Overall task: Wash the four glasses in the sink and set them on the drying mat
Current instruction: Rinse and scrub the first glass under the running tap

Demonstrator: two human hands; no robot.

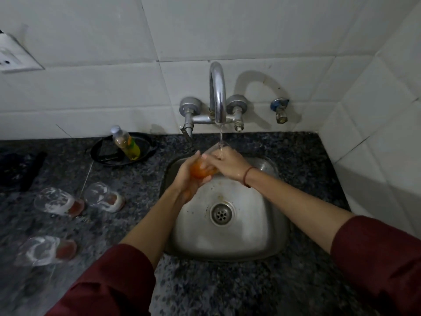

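Observation:
Over the steel sink (230, 236), my left hand (189, 179) grips the orange base of a clear glass (201, 171), held tilted under the tap (217, 92). Water runs onto its rim. My right hand (227, 164) wraps the upper part of the same glass, fingers at its mouth. Three more glasses lie on their sides on the dark counter to the left, foam on them: one (59, 201), one (103, 197), and one nearer me (45, 249). I see no drying mat.
A bottle of yellow-green dish liquid (126, 142) lies in a black round tray (120, 149) behind the glasses. A dark object (20, 169) sits at the far left. A small valve (280, 110) sticks from the tiled wall. The side wall is close on the right.

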